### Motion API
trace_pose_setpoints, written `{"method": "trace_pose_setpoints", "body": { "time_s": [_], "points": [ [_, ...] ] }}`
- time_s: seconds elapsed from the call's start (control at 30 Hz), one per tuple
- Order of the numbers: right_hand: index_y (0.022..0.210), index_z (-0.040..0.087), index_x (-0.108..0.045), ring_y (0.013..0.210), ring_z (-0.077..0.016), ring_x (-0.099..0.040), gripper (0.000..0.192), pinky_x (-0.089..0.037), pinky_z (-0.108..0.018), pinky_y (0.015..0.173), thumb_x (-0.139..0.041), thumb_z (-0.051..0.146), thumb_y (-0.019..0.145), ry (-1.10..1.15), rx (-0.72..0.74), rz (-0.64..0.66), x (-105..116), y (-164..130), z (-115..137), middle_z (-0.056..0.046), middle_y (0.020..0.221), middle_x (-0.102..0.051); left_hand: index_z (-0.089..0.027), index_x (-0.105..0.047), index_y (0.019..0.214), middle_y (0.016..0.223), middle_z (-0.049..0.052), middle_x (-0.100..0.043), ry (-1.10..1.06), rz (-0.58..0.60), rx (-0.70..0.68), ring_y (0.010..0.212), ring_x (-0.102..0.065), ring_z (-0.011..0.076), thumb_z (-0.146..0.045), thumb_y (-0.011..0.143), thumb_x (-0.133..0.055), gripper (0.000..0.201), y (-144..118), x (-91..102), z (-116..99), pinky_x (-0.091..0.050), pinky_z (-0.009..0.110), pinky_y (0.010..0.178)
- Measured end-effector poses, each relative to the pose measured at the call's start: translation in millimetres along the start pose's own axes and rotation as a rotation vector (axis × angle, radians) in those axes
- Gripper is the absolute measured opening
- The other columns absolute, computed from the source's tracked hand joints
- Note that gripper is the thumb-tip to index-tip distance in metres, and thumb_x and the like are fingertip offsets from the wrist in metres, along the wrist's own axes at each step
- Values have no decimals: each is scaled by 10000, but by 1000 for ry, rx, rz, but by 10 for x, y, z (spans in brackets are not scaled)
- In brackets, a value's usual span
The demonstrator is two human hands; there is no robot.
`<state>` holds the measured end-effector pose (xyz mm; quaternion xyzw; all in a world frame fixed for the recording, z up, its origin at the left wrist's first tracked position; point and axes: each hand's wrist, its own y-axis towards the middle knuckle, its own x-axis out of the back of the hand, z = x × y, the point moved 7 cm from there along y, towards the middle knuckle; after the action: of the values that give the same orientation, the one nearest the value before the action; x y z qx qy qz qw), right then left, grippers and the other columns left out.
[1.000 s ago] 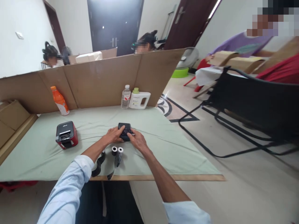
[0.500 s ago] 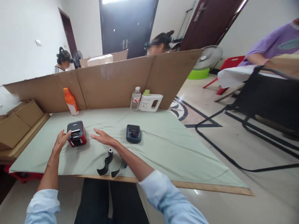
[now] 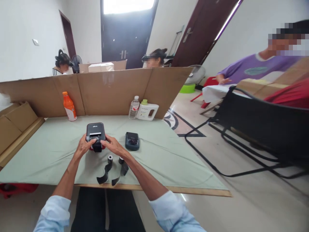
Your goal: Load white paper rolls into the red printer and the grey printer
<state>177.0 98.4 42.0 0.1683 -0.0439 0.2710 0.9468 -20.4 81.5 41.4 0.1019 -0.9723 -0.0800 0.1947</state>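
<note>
A black and red label printer (image 3: 96, 129) is gripped from both sides, its dark top face turned toward me. My left hand (image 3: 83, 145) is closed on its left side, thumb on the front. On the right side my right hand (image 3: 113, 145) holds it the same way, thumb near the front slot. A black strip hangs at the printer's front. Nearer to me are two small rolls with black unwound tails, one roll (image 3: 110, 158) and another roll (image 3: 124, 167) close to my right forearm. A second, dark blue printer (image 3: 132, 141) sits to the right.
An orange bottle (image 3: 69, 107), a clear water bottle (image 3: 134, 108) and a white jug (image 3: 147, 111) stand along the cardboard partition (image 3: 116, 87). Cardboard boxes (image 3: 18, 129) lie at the left. A black folding chair (image 3: 260, 125) and co-workers are beyond the table (image 3: 166, 154).
Both hands have closed on the red and black printer, which has moved right and now faces me more squarely. The view has shifted, showing more of the co-worker at the right.
</note>
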Motion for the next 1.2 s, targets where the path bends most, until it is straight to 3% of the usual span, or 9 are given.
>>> {"method": "trace_pose_setpoints", "body": {
  "time_s": [0.13, 0.23, 0.47, 0.63, 0.83, 0.93, 1.2],
  "points": [
    [1366, 160, -641, 1174, -297, -660, 545, -507, -459, 1061, -593, 500, 943, -26, -25, -35, 429, -220, -72, -89, 1250, -740, -111, -667, 1275, 1133, 123, -760, -39, 102, -24, 998, -711, 275, -548, 716, -826, 728, 71, -558, -17, -566, 387, 894],
    [1377, 160, -639, 1190, -305, -662, 555, -505, -487, 1074, -620, 482, 925, -7, -23, -36, 524, -282, -201, -95, 1263, -740, -112, -635, 1338, 1194, 132, -751, -57, 161, -30, 1054, -706, 289, -546, 730, -814, 768, 61, -695, 5, -558, 404, 931],
    [1382, 172, -628, 1190, -283, -674, 529, -491, -493, 1103, -642, 343, 881, -53, -32, -127, 541, -301, -356, -108, 1302, -725, -165, -639, 1394, 1348, 123, -709, -73, 283, -116, 1158, -691, 302, -449, 729, -810, 743, 2, -526, -124, -558, 444, 1009],
    [1415, 175, -595, 1123, -285, -709, 533, -553, -472, 1025, -611, 289, 895, -157, -52, -137, 496, -373, -329, -114, 1247, -743, -185, -695, 1327, 1349, 136, -707, 71, 154, -150, 1013, -734, 279, -388, 756, -776, 612, -87, -383, -30, -639, 410, 779],
    [1435, 201, -588, 1121, -296, -709, 560, -615, -431, 906, -618, 300, 884, -220, -93, -158, 481, -417, -383, -112, 1264, -730, -224, -762, 1189, 1335, 133, -717, 296, 51, -340, 1025, -738, 273, -324, 847, -692, 364, -216, -368, -42, -649, 397, 745],
    [1423, 221, -601, 1120, -286, -709, 552, -618, -422, 911, -607, 271, 874, -214, -77, -158, 467, -415, -348, -90, 1244, -738, -235, -761, 1149, 1332, 123, -706, 357, 56, -375, 1124, -710, 286, -312, 849, -689, 317, -190, -374, -83, -650, 389, 768],
    [1377, 203, -622, 1121, -282, -705, 511, -602, -429, 930, -630, 294, 874, -226, -82, -167, 470, -420, -333, -103, 1242, -734, -211, -700, 1129, 1330, 123, -631, 364, 115, -368, 1135, -673, 262, -238, 843, -658, 290, -129, -403, -112, -631, 342, 733]
  ]
}}
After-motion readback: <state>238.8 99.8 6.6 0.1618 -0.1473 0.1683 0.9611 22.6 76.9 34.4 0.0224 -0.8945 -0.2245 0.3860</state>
